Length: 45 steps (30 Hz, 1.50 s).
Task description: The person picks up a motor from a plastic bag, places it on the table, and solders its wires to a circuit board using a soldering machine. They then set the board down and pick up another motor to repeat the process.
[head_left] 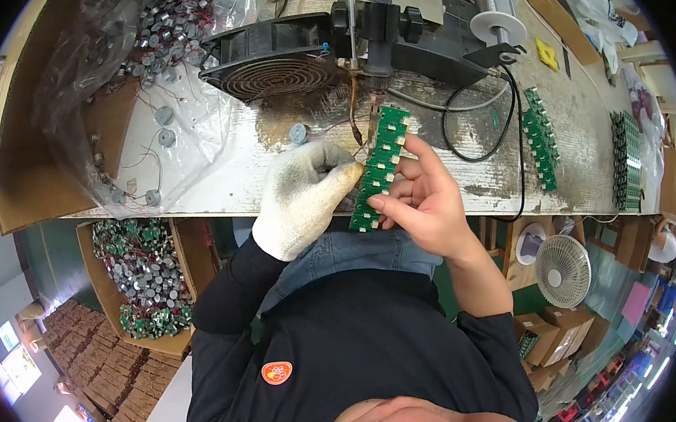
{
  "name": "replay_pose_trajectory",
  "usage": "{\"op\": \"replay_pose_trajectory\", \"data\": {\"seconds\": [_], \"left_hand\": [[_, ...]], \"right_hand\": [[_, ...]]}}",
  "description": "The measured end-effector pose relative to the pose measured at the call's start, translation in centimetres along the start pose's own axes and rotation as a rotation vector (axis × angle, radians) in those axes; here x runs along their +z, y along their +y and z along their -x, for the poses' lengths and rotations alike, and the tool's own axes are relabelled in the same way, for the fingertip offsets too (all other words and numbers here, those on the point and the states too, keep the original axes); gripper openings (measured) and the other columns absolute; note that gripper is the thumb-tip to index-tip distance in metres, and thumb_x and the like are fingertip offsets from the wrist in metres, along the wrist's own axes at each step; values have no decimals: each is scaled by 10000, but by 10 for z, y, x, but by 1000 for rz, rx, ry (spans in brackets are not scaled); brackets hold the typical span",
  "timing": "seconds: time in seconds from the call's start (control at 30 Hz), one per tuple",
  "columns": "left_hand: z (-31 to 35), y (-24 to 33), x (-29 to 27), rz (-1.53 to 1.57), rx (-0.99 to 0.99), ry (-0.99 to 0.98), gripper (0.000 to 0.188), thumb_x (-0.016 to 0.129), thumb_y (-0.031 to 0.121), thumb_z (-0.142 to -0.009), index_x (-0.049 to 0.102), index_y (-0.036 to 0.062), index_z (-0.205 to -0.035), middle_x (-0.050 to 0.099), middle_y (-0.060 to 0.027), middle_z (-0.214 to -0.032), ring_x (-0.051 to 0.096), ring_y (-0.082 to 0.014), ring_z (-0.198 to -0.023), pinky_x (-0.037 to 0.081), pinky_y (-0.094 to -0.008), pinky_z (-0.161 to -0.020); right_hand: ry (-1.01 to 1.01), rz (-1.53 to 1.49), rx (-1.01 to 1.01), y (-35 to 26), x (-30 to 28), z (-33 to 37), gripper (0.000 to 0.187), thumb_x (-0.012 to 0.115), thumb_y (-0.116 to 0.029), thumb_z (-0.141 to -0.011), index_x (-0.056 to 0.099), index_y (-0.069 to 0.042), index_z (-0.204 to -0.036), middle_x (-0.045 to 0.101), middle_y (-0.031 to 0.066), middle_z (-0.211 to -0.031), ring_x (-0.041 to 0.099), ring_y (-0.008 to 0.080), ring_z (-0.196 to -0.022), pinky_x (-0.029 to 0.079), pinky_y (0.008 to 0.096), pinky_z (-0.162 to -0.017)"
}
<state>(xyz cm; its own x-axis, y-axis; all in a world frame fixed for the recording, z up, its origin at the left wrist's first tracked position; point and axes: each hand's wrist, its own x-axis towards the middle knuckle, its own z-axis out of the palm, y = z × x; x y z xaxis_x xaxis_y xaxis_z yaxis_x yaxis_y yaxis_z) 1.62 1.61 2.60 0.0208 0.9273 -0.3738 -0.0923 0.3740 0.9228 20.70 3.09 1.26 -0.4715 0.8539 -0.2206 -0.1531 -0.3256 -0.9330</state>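
My bare right hand point(426, 206) grips a long green circuit board strip point(379, 167), thumb on its face and fingers behind its right edge. Small pale connectors line the strip. My left hand point(305, 196), in a white knit glove, is closed in a pinch at the strip's left edge; its fingertips hide what is between them. Just above them, the soldering tool's tip point(357, 133) points down beside the strip. A small round silver motor point(298, 133) with thin red wires lies on the bench behind the glove.
A black fan point(282, 68) stands behind my left hand, and a solder wire spool point(497, 27) sits at the back. Clear plastic point(202, 121) holds several motors at left. More green board strips point(540, 140) lie at right. A carton point(183, 258) of wired parts stands below the bench.
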Motion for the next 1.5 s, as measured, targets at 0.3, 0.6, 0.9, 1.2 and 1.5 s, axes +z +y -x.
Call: {"op": "replay_pose_trajectory", "data": {"seconds": [0.3, 0.6, 0.9, 1.2, 1.5], "left_hand": [[0, -9, -2, -89, 97, -43, 147, 617, 119, -896, 634, -25, -920, 623, -21, -808, 561, -76, -726, 447, -222, -636], [0, -12, -2, -93, 66, -38, 152, 639, 127, -892, 634, -22, -922, 629, -26, -817, 566, -76, -719, 453, -221, -640], [-2, -22, 2, -214, 198, 86, 157, 648, 125, -889, 626, -29, -915, 623, -25, -810, 549, -71, -715, 439, -214, -635], [-1, -13, 8, -177, 222, 96, 159, 651, 129, -884, 628, -28, -883, 616, -21, -764, 547, -70, -696, 435, -222, -616], [-1, -18, 4, -129, 110, 112, 165, 662, 125, -874, 629, -31, -916, 633, -39, -794, 572, -80, -716, 451, -223, -639]], "right_hand": [[-16, 0, 4, 3, 0, 2, 721, 664, 48, -832, 261, -18, -1426, 590, 100, -1001, 621, 107, -718, 516, 221, -568], [-2, -1, 6, 7, 2, 4, 723, 668, 43, -832, 256, -13, -1423, 584, 107, -1013, 628, 112, -727, 529, 225, -563], [-3, -2, -22, 9, 4, 7, 727, 668, 47, -830, 251, -9, -1424, 579, 108, -1016, 630, 118, -731, 530, 228, -567], [20, -13, -55, 6, 3, 8, 726, 668, 55, -826, 256, -4, -1420, 586, 117, -1017, 627, 116, -724, 530, 231, -567], [24, 34, -6, 12, 5, 5, 754, 667, 63, -821, 233, -20, -1432, 591, 141, -1041, 627, 120, -713, 525, 231, -552]]}}
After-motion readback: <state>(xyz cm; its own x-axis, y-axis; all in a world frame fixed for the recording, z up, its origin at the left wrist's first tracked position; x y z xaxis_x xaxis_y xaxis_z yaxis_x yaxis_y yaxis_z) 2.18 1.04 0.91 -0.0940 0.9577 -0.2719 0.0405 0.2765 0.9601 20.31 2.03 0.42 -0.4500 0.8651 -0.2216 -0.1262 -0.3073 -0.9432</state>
